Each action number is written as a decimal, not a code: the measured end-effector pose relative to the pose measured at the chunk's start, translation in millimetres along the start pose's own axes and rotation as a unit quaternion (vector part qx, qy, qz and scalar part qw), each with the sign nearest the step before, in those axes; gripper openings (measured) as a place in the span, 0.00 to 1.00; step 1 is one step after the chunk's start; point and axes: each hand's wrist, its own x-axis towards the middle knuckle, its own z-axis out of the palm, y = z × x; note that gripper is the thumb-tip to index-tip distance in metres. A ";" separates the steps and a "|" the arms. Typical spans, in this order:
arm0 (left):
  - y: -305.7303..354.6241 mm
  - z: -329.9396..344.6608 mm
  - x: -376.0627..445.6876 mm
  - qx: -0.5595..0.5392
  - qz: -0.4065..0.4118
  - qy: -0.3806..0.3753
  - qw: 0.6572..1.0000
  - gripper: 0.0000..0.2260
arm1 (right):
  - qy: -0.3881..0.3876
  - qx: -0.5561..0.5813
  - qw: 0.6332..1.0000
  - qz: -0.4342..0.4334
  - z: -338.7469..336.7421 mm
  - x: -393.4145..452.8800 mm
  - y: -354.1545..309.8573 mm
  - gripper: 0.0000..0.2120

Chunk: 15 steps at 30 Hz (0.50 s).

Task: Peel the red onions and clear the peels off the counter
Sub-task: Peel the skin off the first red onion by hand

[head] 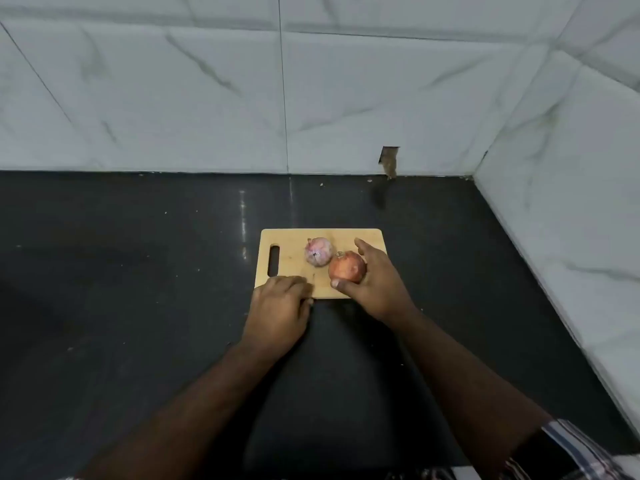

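Observation:
Two red onions sit on a small wooden cutting board [291,241] on the dark counter. The paler, pinkish onion [319,251] lies near the board's middle. My right hand [375,284] grips the redder onion [347,267] at the board's front right, thumb under it and fingers curved behind it. My left hand [278,306] rests at the board's front left edge with its fingers curled down on the wood; whether it holds anything is hidden.
The black counter [138,289] ends at a white marble-tiled wall behind and another on the right. A small notch in the back wall tile [389,161] sits behind the board. The board has a handle slot [273,260] on its left.

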 end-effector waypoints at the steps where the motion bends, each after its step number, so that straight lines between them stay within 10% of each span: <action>1: -0.4 -0.2 2.3 -0.004 -0.002 -0.002 1.000 0.11 | 0.006 -0.011 1.000 -0.004 2.5 3.1 -1.0 0.44; 15: 6.2 -7.7 12.5 -0.042 -0.071 -0.018 0.996 0.20 | 0.005 0.100 0.993 0.063 0.4 -10.3 8.6 0.37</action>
